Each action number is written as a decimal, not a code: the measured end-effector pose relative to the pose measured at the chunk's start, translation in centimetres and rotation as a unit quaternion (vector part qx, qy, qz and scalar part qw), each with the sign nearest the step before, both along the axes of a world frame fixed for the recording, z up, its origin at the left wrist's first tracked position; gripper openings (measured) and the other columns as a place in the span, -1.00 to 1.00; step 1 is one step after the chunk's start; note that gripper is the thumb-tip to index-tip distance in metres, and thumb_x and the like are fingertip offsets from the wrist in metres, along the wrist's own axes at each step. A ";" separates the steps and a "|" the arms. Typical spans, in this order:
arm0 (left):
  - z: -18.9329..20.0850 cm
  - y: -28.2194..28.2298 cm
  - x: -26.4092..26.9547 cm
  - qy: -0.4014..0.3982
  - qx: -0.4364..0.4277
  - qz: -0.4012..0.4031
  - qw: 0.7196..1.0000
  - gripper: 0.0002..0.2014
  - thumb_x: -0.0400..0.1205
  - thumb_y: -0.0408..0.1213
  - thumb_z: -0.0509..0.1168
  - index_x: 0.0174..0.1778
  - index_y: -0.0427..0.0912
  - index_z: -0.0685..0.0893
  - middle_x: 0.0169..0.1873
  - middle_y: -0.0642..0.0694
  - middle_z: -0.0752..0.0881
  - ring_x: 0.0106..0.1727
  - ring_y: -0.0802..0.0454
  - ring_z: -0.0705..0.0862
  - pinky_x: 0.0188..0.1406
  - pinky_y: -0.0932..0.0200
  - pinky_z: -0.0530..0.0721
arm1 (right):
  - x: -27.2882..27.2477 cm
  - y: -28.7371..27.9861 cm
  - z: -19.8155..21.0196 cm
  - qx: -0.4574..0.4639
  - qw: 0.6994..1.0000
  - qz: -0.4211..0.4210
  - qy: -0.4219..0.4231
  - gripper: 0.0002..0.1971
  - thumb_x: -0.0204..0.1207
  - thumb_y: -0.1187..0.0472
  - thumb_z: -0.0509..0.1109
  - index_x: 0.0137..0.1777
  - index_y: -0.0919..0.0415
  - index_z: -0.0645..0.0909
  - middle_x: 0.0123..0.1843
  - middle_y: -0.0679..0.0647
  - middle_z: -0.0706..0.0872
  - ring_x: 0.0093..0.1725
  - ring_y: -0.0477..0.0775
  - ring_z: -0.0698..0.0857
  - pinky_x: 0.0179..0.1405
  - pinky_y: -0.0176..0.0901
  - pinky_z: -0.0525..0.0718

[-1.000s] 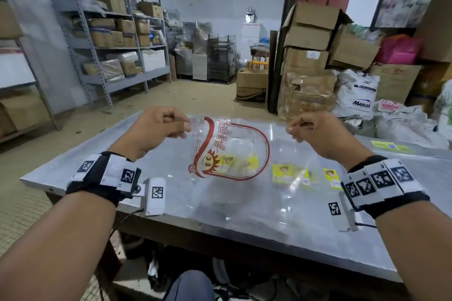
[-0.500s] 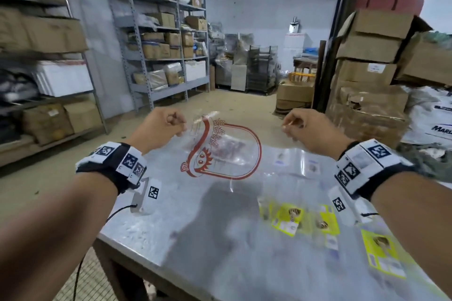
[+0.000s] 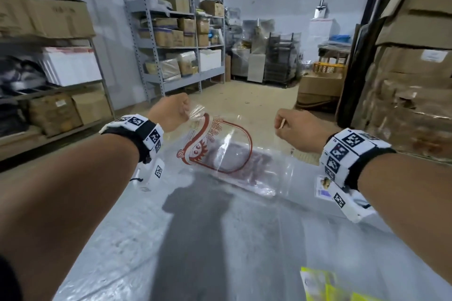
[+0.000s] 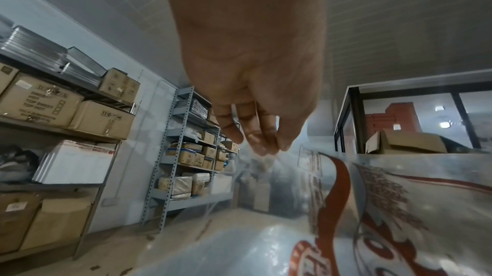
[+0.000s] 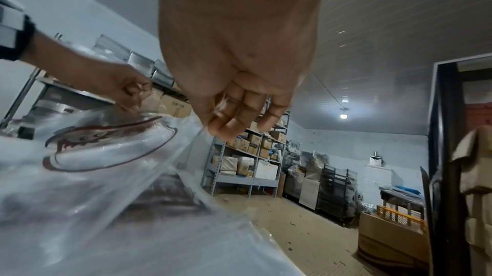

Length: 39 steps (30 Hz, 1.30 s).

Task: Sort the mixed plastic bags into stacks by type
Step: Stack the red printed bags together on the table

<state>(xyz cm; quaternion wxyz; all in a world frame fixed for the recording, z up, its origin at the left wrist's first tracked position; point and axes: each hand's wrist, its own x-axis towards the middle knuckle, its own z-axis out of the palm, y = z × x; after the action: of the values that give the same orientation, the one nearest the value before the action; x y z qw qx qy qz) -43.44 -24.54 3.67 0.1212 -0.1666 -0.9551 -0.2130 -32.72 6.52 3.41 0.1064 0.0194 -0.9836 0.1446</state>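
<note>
We pinch the clear bag (image 3: pixel 234 154) at its top corners, left hand (image 3: pixel 171 111) and right hand (image 3: pixel 297 127), holding it spread so it would lie flat on the desk (image 3: pixel 110 239).

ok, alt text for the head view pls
Two hands, left hand and right hand, each pinch a top corner of a clear bag with a red logo, holding it above a grey table. Yellow-printed bags lie at the near right; shelves of cartons stand behind.
</note>
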 end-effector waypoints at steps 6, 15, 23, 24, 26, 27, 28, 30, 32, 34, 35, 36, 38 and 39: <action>-3.3 1.2 -5.3 -0.015 -0.098 0.023 0.995 -0.81 0.66 -0.39 0.39 0.07 -0.06 0.56 -0.19 -0.05 0.68 -0.25 0.06 0.61 -0.39 0.18 0.47 | -4.9 0.5 -3.6 0.086 0.996 0.027 -0.025 -0.95 0.67 0.12 0.33 -0.01 -0.07 0.54 -0.09 -0.08 0.70 -0.14 0.01 0.66 -0.17 -0.07 0.62; -4.9 1.8 -7.0 -0.032 -0.115 0.021 0.993 -0.58 0.64 -0.29 0.47 0.41 -0.12 0.58 0.17 -0.12 0.72 0.06 -0.11 0.65 0.02 0.10 0.55 | -6.2 1.1 -5.1 0.076 0.994 -0.001 -0.075 -0.81 0.66 0.03 0.41 0.22 -0.07 0.54 0.10 0.01 0.73 0.02 0.08 0.70 -0.01 -0.01 0.72; -2.6 1.8 -1.0 -0.106 -0.249 -0.128 0.954 -0.29 0.47 0.25 0.55 0.55 0.22 0.53 0.29 0.18 0.62 0.19 0.09 0.63 0.20 0.08 0.55 | -0.9 -3.9 -4.0 0.168 0.975 0.098 -0.111 -0.38 0.48 -0.50 0.32 0.37 -0.12 0.57 0.29 -0.07 0.69 0.22 0.06 0.64 0.11 0.03 0.66; -2.6 1.7 0.0 -0.134 -0.265 -0.139 0.945 -0.23 0.39 0.28 0.60 0.54 0.27 0.55 0.26 0.18 0.61 0.22 0.10 0.63 0.25 0.07 0.54 | -0.2 -4.8 -4.3 0.180 0.969 0.114 -0.129 -0.32 0.41 -0.57 0.32 0.36 -0.14 0.58 0.26 -0.09 0.70 0.20 0.06 0.65 0.10 0.03 0.68; -3.0 1.3 1.2 -0.165 -0.295 -0.157 0.928 -0.17 0.29 0.31 0.64 0.51 0.35 0.57 0.29 0.15 0.62 0.31 0.07 0.61 0.35 0.02 0.52 | 0.8 -6.0 -5.1 0.212 0.955 0.136 -0.160 -0.27 0.34 -0.61 0.34 0.37 -0.16 0.56 0.22 -0.14 0.70 0.17 0.04 0.66 0.05 -0.02 0.66; -3.2 1.1 1.6 -0.170 -0.310 -0.162 0.921 -0.19 0.29 0.29 0.65 0.51 0.35 0.59 0.33 0.14 0.63 0.35 0.06 0.61 0.36 0.03 0.51 | 1.1 -6.3 -5.5 0.216 0.951 0.140 -0.168 -0.31 0.36 -0.57 0.37 0.35 -0.16 0.56 0.18 -0.17 0.71 0.15 0.01 0.68 0.03 -0.04 0.66; -3.4 0.9 1.8 -0.169 -0.327 -0.162 0.916 -0.22 0.34 0.26 0.64 0.51 0.30 0.61 0.37 0.11 0.64 0.37 0.04 0.61 0.36 0.06 0.52 | 1.2 -6.5 -5.9 0.214 0.952 0.141 -0.170 -0.39 0.41 -0.51 0.40 0.31 -0.16 0.58 0.15 -0.20 0.73 0.12 -0.01 0.70 0.02 -0.05 0.68; -3.8 0.6 2.1 -0.158 -0.349 -0.159 0.910 -0.32 0.46 0.18 0.59 0.52 0.16 0.63 0.41 0.04 0.66 0.37 -0.01 0.63 0.34 0.10 0.55 | 1.1 -6.5 -6.6 0.205 0.955 0.136 -0.166 -0.52 0.48 -0.40 0.40 0.25 -0.14 0.61 0.12 -0.21 0.76 0.09 0.00 0.72 0.05 -0.02 0.73; -4.3 0.5 2.4 -0.143 -0.353 -0.153 0.912 -0.41 0.55 0.11 0.54 0.50 0.06 0.65 0.36 -0.01 0.70 0.33 -0.07 0.65 0.33 0.06 0.59 | 1.1 -6.5 -7.0 0.198 0.958 0.129 -0.160 -0.57 0.52 -0.36 0.38 0.23 -0.12 0.63 0.13 -0.18 0.78 0.10 0.02 0.72 0.07 0.02 0.74; -4.9 0.2 2.4 -0.129 -0.343 -0.145 0.919 -0.55 0.59 0.03 0.50 0.38 -0.01 0.73 0.24 -0.09 0.77 0.24 -0.15 0.71 0.26 -0.06 0.68 | 1.2 -6.4 -7.2 0.194 0.962 0.120 -0.152 -0.59 0.54 -0.33 0.37 0.24 -0.10 0.64 0.17 -0.13 0.78 0.13 0.03 0.72 0.10 0.02 0.75; -5.3 0.1 2.5 -0.126 -0.338 -0.142 0.922 -0.62 0.61 -0.01 0.47 0.32 -0.04 0.75 0.17 -0.12 0.79 0.18 -0.18 0.74 0.20 -0.09 0.72 | 1.4 -6.5 -7.2 0.190 0.963 0.116 -0.150 -0.58 0.55 -0.31 0.37 0.25 -0.09 0.64 0.19 -0.11 0.78 0.15 0.05 0.72 0.11 0.02 0.74; -5.5 0.0 2.8 -0.122 -0.339 -0.139 0.923 -0.66 0.62 -0.04 0.45 0.28 -0.04 0.76 0.13 -0.12 0.80 0.13 -0.18 0.75 0.15 -0.09 0.74 | 1.7 -6.6 -7.1 0.186 0.964 0.114 -0.149 -0.57 0.56 -0.30 0.36 0.28 -0.07 0.64 0.21 -0.08 0.77 0.17 0.06 0.72 0.12 0.02 0.74; -5.6 -0.1 3.4 -0.110 -0.331 -0.142 0.926 -0.64 0.62 -0.05 0.44 0.34 0.01 0.74 0.15 -0.07 0.79 0.10 -0.12 0.74 0.12 -0.04 0.74 | 2.4 -6.8 -6.7 0.187 0.964 0.108 -0.152 -0.53 0.58 -0.29 0.33 0.37 -0.05 0.61 0.26 -0.04 0.74 0.21 0.09 0.70 0.16 0.05 0.73; -5.4 -0.1 3.8 -0.103 -0.328 -0.146 0.928 -0.62 0.63 -0.05 0.44 0.37 0.03 0.71 0.18 -0.04 0.77 0.11 -0.10 0.72 0.12 -0.02 0.72 | 3.0 -7.0 -6.2 0.192 0.964 0.106 -0.153 -0.51 0.60 -0.29 0.32 0.41 -0.05 0.59 0.27 -0.02 0.73 0.23 0.10 0.69 0.17 0.07 0.72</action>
<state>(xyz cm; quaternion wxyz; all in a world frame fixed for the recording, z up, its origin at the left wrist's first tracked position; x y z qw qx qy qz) -39.60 -24.65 -1.77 -0.0714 -0.3119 -0.9440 0.0807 -29.75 -0.44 -2.83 -0.0670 0.1218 -0.9897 -0.0349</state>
